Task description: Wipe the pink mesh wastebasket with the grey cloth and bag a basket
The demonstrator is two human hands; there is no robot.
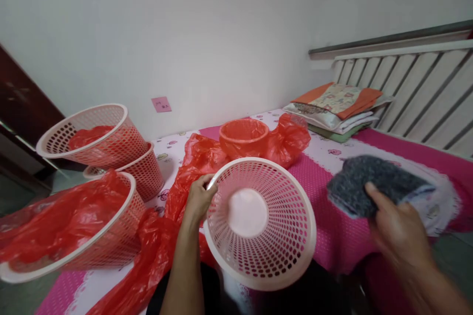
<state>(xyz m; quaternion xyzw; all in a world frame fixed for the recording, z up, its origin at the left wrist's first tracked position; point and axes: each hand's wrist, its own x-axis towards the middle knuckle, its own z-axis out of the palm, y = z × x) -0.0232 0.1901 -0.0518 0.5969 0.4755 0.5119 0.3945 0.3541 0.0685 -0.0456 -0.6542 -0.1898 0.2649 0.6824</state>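
Note:
A pink slotted plastic basket (291,211) is tilted with its open mouth toward me, and nothing lies inside it. My left hand (199,198) grips its rim at the left side, fingers wrapped over the edge. Off to the right, my right hand (397,221) pinches a folded dark grey fuzzy cloth (365,182), thumb on top and the other fingers beneath. The cloth is held apart from the basket, above the bed cover. Some motion blur softens the right hand and forearm.
Pink baskets (127,226) with red plastic bags (74,219) stand at left. A basket wrapped in red plastic (244,139) sits behind mine. Folded cushions (340,101) lie at the back right by a white radiator (410,88). A pink patterned cover (314,182) spreads underneath.

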